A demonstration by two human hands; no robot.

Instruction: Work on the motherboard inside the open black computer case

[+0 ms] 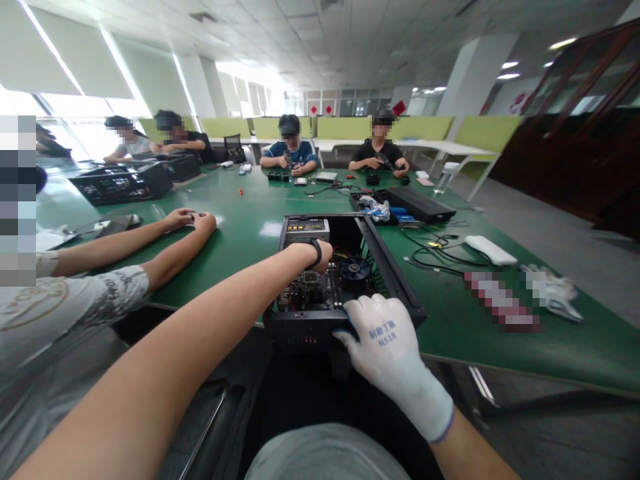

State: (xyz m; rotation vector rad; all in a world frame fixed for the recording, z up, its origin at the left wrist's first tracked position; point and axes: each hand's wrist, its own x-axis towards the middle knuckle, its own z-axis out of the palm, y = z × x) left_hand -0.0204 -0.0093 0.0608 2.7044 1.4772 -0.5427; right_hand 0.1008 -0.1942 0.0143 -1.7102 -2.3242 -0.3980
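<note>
Head camera view, looking forward and down over a long green desk (250, 233) in a bright open office. An open black computer case (395, 270) is sitting at the near edge of the desk, in the centre of the frame, with its top off. Inside it a circuit board (313, 291) is lying flat, a round cooling fan (353, 270) is sitting just right of the board, and a metal box with a label (306, 230) is filling the far left corner.

The person's bare left arm is stretching in from the lower left of the frame. The left hand (315, 255), with a dark band at the wrist, is dipping down into the case above the board; its fingers are hidden behind the wrist, so I cannot tell whether they are spread or pinching anything.

The right hand (385, 333), in a white knit glove, is resting on the near right corner of the case, with its fingers curling over the front rim and holding it.

At the left of the frame a co-worker's hands (193, 219) are lying together on the desk. Loose black cables (430, 250) are trailing to the right of the case, and a spare white glove (557, 293) is lying further right. Other people are sitting along the far side, in the upper middle of the frame.
</note>
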